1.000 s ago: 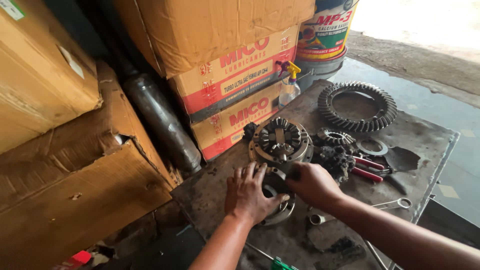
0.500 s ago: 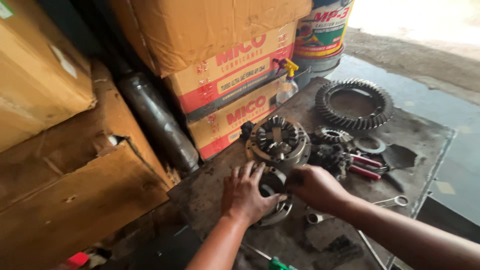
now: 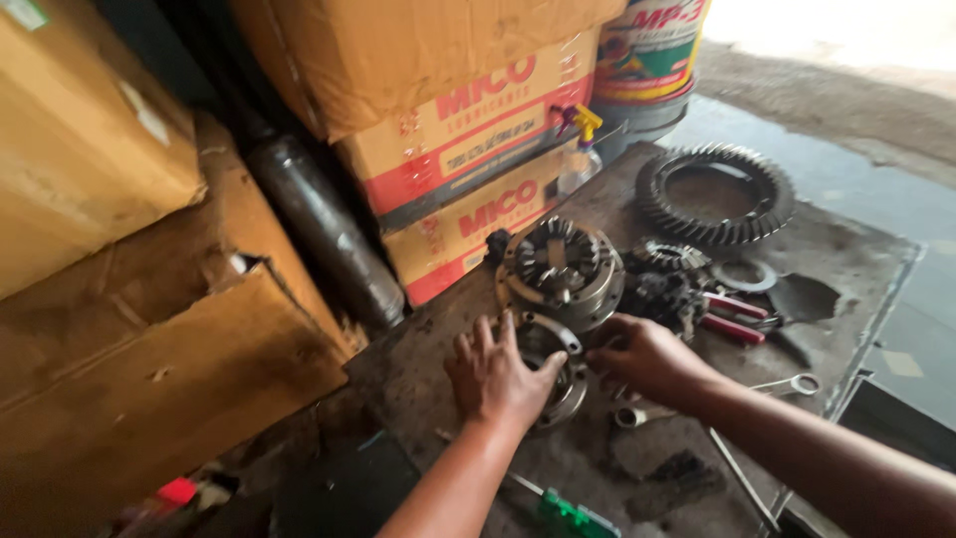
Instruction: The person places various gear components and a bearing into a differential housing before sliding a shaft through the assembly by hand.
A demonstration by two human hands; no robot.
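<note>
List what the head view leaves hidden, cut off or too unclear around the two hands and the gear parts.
- Round metal housing: mostly covered by the left hand and right hand; grip unclear.
- Green-handled tool: cut off by the bottom edge.
- Bucket: top cut off by the upper edge.
- Dark parts beside the gear carrier: too cluttered to identify.

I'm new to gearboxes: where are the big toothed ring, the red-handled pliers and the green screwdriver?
Big toothed ring (image 3: 662, 204), head view, left rim of teeth.
Red-handled pliers (image 3: 735, 317), head view, red handles.
Green screwdriver (image 3: 570, 517), head view, green handle.
</note>
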